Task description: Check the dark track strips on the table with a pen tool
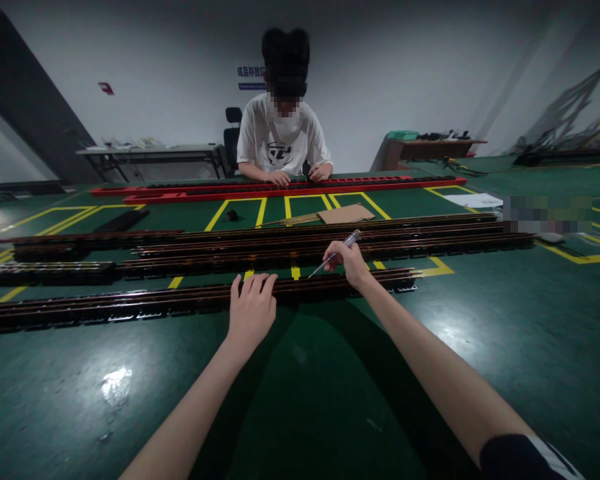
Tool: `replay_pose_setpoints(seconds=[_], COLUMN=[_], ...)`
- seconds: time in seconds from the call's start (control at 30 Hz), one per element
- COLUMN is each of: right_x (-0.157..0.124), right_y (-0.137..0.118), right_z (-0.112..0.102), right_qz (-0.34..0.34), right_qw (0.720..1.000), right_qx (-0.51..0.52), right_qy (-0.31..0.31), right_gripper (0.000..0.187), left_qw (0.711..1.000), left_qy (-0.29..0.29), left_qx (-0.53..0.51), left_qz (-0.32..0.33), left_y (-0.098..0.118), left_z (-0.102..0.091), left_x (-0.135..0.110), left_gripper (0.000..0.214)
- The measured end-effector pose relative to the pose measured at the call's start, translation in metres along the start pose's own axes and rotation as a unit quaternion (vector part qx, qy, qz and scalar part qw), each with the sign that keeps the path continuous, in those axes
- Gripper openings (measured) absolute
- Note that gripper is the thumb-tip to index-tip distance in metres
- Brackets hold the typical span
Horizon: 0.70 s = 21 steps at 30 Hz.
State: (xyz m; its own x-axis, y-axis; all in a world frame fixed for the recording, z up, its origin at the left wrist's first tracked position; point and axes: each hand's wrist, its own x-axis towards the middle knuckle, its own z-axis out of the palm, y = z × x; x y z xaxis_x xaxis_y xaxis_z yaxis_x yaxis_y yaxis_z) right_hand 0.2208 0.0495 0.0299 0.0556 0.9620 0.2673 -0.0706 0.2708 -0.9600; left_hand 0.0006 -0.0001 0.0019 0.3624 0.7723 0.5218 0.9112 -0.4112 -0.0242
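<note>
A long black strip with thin copper-coloured rods along it lies across the green surface in front of me. Over its middle my left hand is bent, the fingers curled across the strip and gripping it; the thumb is mostly hidden. Just to the right, my right hand is closed round a slim screwdriver with a pale handle. Its thin metal shaft slants down to the left, and the tip is at the strip, near my left fingers. Whether the tip touches the strip I cannot tell.
Beyond lie several more black strips, a piece of brown cardboard and long red trays. A co-worker in a white shirt has both hands at the trays. White paper rests to the right; yellow tape marks the green surface.
</note>
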Motion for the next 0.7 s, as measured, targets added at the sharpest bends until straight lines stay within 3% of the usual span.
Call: replay_pose_setpoints(seconds=[0.3, 0.7], right_x=[-0.0002, -0.0002], right_y=[-0.0008, 0.0011], right_z=[-0.0011, 0.0004], right_qz=[-0.01, -0.013], right_qw=[0.999, 0.999], right_qx=[-0.007, 0.005], right_qy=[0.046, 0.03], right_gripper=[0.023, 0.024], left_qw=[1.0, 1.0], left_qy=[0.0, -0.003], left_qx=[0.0, 0.007], left_qz=[-0.001, 0.001], left_y=[0.0001, 0.0008], left_z=[0.0006, 0.0017], left_x=[0.0001, -0.0004], left_gripper=[0.038, 0.04])
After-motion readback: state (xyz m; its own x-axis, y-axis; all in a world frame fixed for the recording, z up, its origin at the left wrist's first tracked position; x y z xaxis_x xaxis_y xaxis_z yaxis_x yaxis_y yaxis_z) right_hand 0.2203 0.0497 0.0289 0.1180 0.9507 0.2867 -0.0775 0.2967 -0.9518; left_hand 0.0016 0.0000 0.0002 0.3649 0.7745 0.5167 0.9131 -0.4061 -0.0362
